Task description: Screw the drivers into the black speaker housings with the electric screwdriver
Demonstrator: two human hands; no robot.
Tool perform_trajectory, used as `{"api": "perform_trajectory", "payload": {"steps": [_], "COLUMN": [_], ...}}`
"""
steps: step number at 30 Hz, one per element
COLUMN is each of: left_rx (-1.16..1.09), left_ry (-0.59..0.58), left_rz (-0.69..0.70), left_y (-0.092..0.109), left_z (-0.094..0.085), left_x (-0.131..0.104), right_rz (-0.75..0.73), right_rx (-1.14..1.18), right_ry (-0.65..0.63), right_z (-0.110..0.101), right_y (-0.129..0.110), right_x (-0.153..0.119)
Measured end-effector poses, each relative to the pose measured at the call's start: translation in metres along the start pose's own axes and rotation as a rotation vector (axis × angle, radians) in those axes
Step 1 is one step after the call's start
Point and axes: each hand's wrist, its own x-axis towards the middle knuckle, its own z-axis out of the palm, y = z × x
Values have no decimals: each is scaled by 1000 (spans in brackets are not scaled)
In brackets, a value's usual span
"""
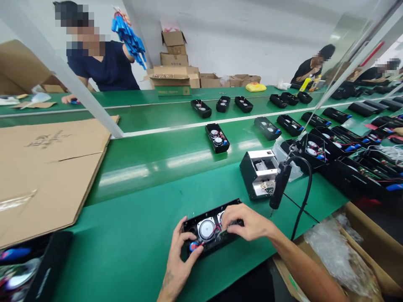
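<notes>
An open black speaker housing [210, 248] lies at a slant on the green bench in front of me. Inside it are two round speaker drivers, the nearer one [206, 229] in full view and the other partly covered by my fingers. Red and black wires run past a blue cylindrical battery [193, 246] at the left end. My left hand [181, 253] grips that end, fingers at the far wall and thumb by the battery. Over the right half, my right hand [244, 221] is closed, its fingers pinching a small green circuit board [224, 231] that is mostly hidden.
A screw feeder [260, 174] stands beyond the housing, with a black electric screwdriver [281, 184] hanging beside it. Several speaker housings [217, 138] sit on the conveyor and at right. Cardboard [47, 167] lies left. Across the line a person holds blue batteries [129, 37].
</notes>
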Motion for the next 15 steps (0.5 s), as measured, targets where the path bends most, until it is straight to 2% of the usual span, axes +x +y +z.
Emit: {"api": "perform_trajectory", "payload": {"steps": [3,7,10,15], "left_rx": [153,372,520,592], "left_ry": [16,-82,-134,-160], "left_rz": [159,417,523,532], "left_y": [25,48,44,28], "left_z": [-2,-4,-3,2], "left_x": [2,9,14,15], "right_rz": [-64,-102,-94,-82], "right_rx": [-241,-584,-726,-818], "right_ry": [-60,-171,-252,-300], "right_z": [15,30,36,49], "right_y": [-6,-14,-20,-26], "right_x": [-14,-16,-11,0]}}
